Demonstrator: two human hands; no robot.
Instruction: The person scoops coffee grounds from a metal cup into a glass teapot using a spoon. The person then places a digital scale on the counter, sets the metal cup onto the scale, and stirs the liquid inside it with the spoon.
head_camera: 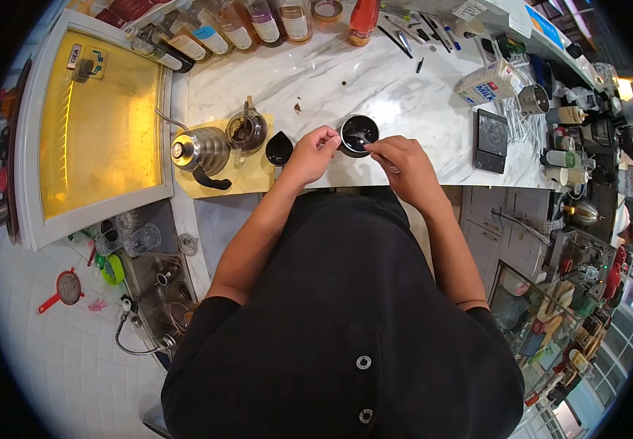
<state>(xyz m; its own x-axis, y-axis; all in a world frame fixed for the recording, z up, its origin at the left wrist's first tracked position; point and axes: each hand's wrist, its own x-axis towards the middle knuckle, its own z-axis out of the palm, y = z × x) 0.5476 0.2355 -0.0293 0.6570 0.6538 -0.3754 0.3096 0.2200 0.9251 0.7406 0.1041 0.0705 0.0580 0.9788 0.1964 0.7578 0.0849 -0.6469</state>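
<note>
A round cup (359, 133) with a pale rim and a dark inside stands near the front edge of the marble counter. My right hand (401, 167) is at its right side, fingers pinched on a thin utensil, perhaps a spoon, that reaches into the cup. At the cup's left rim is my left hand (316, 153), thumb and fingers together; whether it grips the rim I cannot tell. Left of that hand sits a small black pitcher (279, 148). Farther left, on a yellow cloth (254, 181), are a glass server with coffee grounds in its top (246, 131) and a steel gooseneck kettle (201, 151).
Syrup bottles (266, 22) and a red bottle (363, 22) line the back. Pens (399, 41) lie at the back right. To the right are a milk carton (489, 82), a black scale (490, 141) and loose straws. A yellow-lit glass-front cabinet (102, 126) borders the left.
</note>
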